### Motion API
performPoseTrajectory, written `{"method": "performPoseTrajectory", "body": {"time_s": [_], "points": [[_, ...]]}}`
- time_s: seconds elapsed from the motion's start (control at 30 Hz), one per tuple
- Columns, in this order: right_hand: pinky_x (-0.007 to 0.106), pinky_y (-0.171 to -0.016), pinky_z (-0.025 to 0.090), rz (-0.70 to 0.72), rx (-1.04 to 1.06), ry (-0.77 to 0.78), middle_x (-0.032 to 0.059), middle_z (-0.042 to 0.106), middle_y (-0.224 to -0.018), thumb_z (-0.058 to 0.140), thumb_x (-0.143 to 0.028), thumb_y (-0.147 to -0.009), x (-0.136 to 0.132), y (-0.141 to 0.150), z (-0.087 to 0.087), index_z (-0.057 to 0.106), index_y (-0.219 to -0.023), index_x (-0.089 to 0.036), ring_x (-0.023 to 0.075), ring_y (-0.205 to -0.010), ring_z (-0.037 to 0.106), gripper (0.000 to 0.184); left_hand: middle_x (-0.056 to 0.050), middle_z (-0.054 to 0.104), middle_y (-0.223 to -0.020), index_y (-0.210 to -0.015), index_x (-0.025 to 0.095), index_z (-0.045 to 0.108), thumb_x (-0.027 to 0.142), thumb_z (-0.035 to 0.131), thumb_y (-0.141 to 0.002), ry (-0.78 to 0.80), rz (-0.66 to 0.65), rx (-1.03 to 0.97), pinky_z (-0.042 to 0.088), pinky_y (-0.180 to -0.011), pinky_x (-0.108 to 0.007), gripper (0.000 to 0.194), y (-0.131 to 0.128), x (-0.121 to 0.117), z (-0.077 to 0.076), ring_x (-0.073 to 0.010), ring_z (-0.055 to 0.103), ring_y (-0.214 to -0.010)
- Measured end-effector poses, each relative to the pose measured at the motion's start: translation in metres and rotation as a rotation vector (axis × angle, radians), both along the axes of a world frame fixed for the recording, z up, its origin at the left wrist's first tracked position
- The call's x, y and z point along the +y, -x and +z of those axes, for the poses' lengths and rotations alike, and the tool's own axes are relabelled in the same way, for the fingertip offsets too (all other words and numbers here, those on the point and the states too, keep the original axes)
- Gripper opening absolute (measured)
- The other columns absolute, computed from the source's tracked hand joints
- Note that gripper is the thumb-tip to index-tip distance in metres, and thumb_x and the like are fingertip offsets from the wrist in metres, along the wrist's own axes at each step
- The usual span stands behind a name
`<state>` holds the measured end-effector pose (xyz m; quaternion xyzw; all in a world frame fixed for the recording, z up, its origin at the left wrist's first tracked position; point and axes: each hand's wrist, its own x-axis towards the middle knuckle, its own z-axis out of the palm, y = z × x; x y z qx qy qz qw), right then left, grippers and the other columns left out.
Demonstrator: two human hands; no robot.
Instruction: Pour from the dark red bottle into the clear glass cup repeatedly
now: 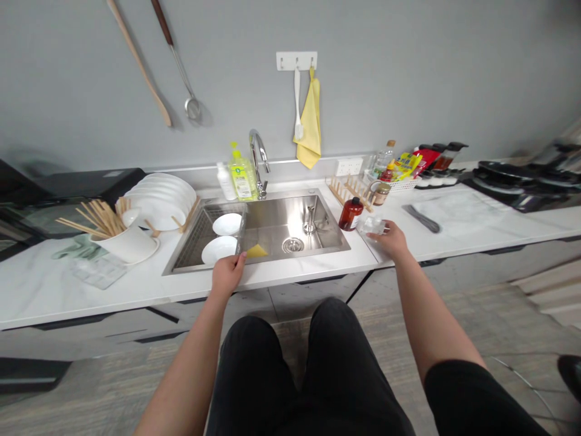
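My left hand [228,275] is closed at the sink's front rim, by the near end of the metal drain basket [197,233]; what its fingers hold is hidden. Two white bowls [219,249] sit in that basket. A yellow cloth or sponge [256,251] lies in the sink [276,218], just right of this hand. On the counter right of the sink, my right hand [391,239] grips a small clear container [372,226], its shape partly lost in glare. Close beside it stands a brown bottle with a black cap [351,214].
A faucet [258,160] rises behind the sink, near a green soap bottle [242,177]. White plates [158,197] and a white utensil holder [129,242] are at left. Rightward are a wooden rack [349,189], a jar [380,194], a grey tool [422,218] and dark pans [503,175].
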<state>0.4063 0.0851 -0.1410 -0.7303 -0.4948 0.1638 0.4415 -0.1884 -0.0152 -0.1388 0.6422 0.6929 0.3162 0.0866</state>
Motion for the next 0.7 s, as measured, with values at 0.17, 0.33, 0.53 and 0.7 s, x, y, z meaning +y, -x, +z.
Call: {"method": "performPoseTrajectory", "body": {"time_s": [0.17,0.33,0.53,0.7], "points": [[0.05,-0.09,0.066,-0.009,0.01,-0.043,0.0168,0.083,-0.117,0.108,-0.054,-0.049,-0.018,-0.004,0.007,0.074,-0.127,-0.019,0.0337,-0.098,0.079,0.092,-0.005,0.048,-0.056,-0.057,0.023,0.048,0.065,0.046,-0.108,-0.008,-0.012,-0.022,0.022,-0.067,-0.036,0.066,0.001,0.001,0.0,-0.0189,0.043,-0.062],[0.051,-0.09,0.068,0.296,0.06,-0.168,0.016,0.083,-0.12,0.109,-0.063,-0.051,-0.05,0.042,0.021,0.074,-0.135,-0.018,0.0327,-0.098,0.079,0.101,-0.005,0.049,-0.057,-0.057,0.023,0.048,0.064,0.047,-0.108,-0.015,-0.012,-0.005,0.022,-0.068,-0.036,0.065,0.001,0.002,-0.001,-0.0196,0.044,-0.064],[0.052,-0.102,0.068,0.608,0.164,-0.182,0.0138,0.084,-0.127,0.108,-0.054,-0.063,-0.077,0.155,0.016,0.076,-0.137,-0.021,0.0348,-0.109,0.082,0.088,-0.002,0.046,-0.059,-0.062,0.023,0.043,0.064,0.042,-0.109,-0.059,-0.03,-0.072,0.022,-0.068,-0.036,0.062,0.004,0.0,-0.004,-0.0177,0.042,-0.064],[0.051,-0.1,0.068,0.729,0.167,-0.115,0.0133,0.084,-0.129,0.108,-0.04,-0.061,-0.085,0.236,0.002,0.077,-0.136,-0.021,0.0342,-0.107,0.083,0.083,0.0,0.045,-0.061,-0.067,0.024,0.042,0.06,0.038,-0.111,-0.108,-0.055,-0.144,0.024,-0.068,-0.035,0.057,0.008,0.0,-0.004,-0.0176,0.044,-0.066]]}}
